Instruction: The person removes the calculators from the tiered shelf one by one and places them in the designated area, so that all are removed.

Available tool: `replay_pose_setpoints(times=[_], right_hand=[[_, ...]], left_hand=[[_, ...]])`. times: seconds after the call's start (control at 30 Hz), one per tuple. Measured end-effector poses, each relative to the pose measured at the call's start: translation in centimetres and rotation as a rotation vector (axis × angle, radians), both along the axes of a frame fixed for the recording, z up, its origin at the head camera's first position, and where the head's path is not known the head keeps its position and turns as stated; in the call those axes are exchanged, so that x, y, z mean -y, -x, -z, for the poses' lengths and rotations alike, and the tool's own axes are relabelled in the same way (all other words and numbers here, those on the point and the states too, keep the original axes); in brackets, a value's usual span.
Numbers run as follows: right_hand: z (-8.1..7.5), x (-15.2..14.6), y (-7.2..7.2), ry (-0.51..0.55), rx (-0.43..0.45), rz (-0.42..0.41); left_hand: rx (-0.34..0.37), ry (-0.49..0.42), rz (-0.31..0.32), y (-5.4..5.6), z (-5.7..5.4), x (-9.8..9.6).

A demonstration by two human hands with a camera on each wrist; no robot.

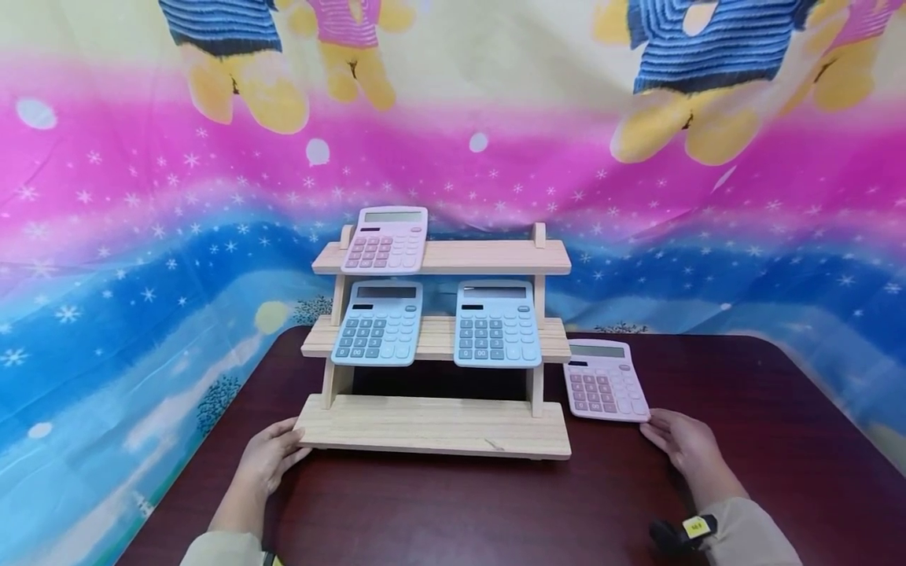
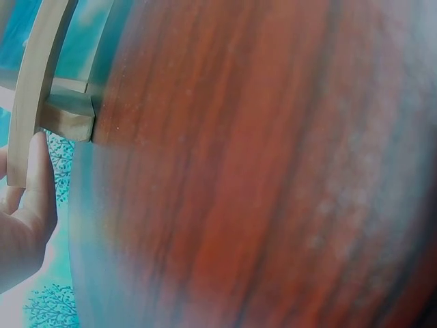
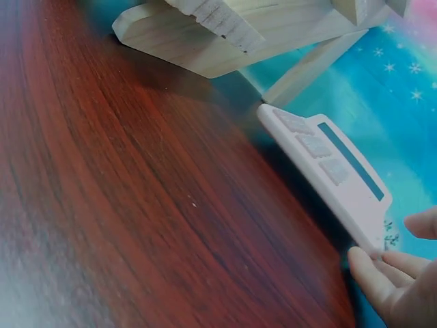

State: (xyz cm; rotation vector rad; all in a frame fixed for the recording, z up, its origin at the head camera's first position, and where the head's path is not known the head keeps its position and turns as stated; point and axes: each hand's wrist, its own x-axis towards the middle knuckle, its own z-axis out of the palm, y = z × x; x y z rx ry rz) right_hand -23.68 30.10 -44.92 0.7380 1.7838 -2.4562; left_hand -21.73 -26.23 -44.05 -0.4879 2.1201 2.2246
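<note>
My left hand (image 1: 265,456) grips the left end of the lowest board of a three-tier wooden stand (image 1: 432,424); its thumb and fingers lie on either side of the board in the left wrist view. At the stand's right, my right hand (image 1: 683,440) pinches the lower right corner of a pink calculator (image 1: 607,381) by its fingertips. In the right wrist view this calculator leans at a slant, keys and screen showing. Another pink calculator (image 1: 385,240) leans at the left of the top tier. Two blue calculators (image 1: 378,324) (image 1: 497,324) lean on the middle tier.
A dark red-brown wooden table (image 1: 460,511) carries the stand. Behind it and along the left hangs a cloth (image 1: 481,181) printed with bears and snowflakes. A dark strap with a yellow tag (image 1: 697,527) sits on my right wrist.
</note>
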Motion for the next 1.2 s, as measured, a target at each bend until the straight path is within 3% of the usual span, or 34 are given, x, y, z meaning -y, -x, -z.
replay_pose_setpoints(times=[0.3,0.5,0.67,0.8,0.9,1.0,1.2], right_hand=[[-0.9,-1.0,-1.1,0.046,-0.037,0.029],[-2.0,-0.9,-1.3,0.130,-0.112,-0.027],[-0.1,-2.0,0.6,0.185,-0.211,-0.076],[2.3,-2.9,2.8,0.310,-0.290,-0.083],[2.7,-2.7,3.6,0.335,-0.335,-0.094],[0.7,-1.1,3.0,0.328,-0.354,-0.122],[-6.6,4.0,-0.3,0.395,-0.352,-0.151]], left_hand=[[-0.004,-0.005,0.002,-0.1,-0.1,0.0],[-0.011,-0.011,0.001,-0.2,-0.2,0.2],[-0.013,-0.021,0.005,-0.1,0.1,0.2],[-0.011,-0.019,0.003,0.1,0.3,0.2],[-0.010,-0.017,-0.003,0.1,0.4,0.2],[-0.013,-0.021,-0.004,0.1,0.3,0.2],[-0.013,-0.033,-0.005,0.0,0.1,0.2]])
